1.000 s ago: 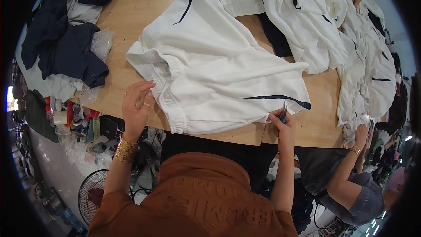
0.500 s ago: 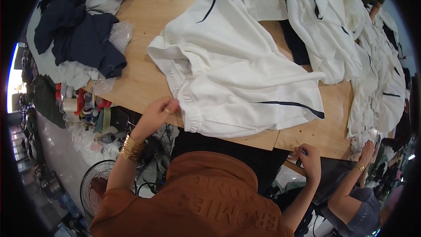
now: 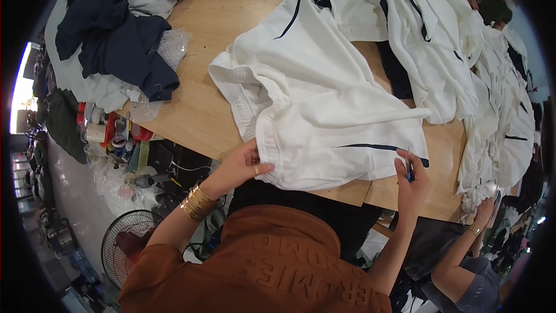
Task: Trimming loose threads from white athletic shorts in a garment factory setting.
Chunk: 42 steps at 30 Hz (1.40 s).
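White shorts (image 3: 324, 110) with a dark stripe lie spread on the wooden table (image 3: 202, 104). My left hand (image 3: 243, 162) pinches the gathered elastic waistband at the table's near edge. My right hand (image 3: 410, 181) is at the hem by the dark stripe, closed on a small blue-handled tool (image 3: 409, 168) that looks like thread snips. Gold bangles (image 3: 197, 202) sit on my left wrist.
Dark navy garments (image 3: 116, 40) are piled at the table's left, with clear plastic bags (image 3: 174, 46) beside them. More white garments (image 3: 463, 52) heap at the right. Another person's hand (image 3: 483, 211) reaches in at the lower right. A floor fan (image 3: 124, 243) and tape rolls (image 3: 116, 133) lie below the table.
My right hand has come back up from below the table edge to the hem. My left hand has shifted right along the waistband, and the shorts have slid rightward.
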{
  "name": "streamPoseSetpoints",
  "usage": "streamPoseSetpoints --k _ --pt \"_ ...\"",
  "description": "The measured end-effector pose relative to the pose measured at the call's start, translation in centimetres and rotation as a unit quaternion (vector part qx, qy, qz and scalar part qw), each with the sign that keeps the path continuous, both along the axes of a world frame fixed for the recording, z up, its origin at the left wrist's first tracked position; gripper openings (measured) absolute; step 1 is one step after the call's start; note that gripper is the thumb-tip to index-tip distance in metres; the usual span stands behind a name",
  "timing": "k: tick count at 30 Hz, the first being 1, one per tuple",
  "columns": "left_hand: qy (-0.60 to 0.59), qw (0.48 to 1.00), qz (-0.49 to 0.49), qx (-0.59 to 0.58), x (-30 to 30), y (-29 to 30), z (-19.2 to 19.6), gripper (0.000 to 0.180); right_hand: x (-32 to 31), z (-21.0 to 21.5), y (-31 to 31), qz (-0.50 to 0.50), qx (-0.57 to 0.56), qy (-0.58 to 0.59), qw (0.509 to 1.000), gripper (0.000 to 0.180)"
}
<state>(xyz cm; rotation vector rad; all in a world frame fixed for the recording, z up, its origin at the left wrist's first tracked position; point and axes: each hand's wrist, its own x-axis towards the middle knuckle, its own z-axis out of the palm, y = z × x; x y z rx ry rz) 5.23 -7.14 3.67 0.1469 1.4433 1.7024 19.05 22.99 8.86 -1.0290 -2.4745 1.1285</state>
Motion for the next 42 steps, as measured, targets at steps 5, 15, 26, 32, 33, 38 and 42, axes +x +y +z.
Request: streamPoseSetpoints --k 5,15,26,32,33,38,42 --pt "0.133 0.922 -0.359 -0.048 0.3 2.1 1.7 0.036 -3.6 -2.2 1.3 0.04 0.136 0.03 0.99 0.021" --pt "0.045 0.976 0.209 -0.047 -5.2 0.0 -0.7 0.025 -7.6 -4.3 6.8 0.048 0.224 0.023 0.973 0.026" --pt "-0.11 0.982 0.133 0.081 -7.2 3.5 -1.4 0.035 -16.4 -7.3 4.9 0.114 0.043 0.039 0.992 0.034" --pt "0.07 0.92 0.341 0.18 -10.9 3.2 5.9 0.035 -13.7 -1.4 4.3 0.024 -0.03 0.251 0.967 0.023" --pt "0.086 0.913 0.327 0.229 -11.6 2.3 6.9 0.036 -12.1 0.3 3.8 -0.038 -0.056 0.293 0.954 0.019" --pt "0.047 0.968 0.187 0.163 -9.6 -0.7 6.4 0.047 0.8 2.1 3.8 -0.089 -0.049 0.302 0.948 0.01" --pt "0.003 0.995 0.098 0.025 -7.2 -3.0 1.6 0.055 8.9 -2.8 1.4 0.16 0.052 -0.066 0.984 0.011"
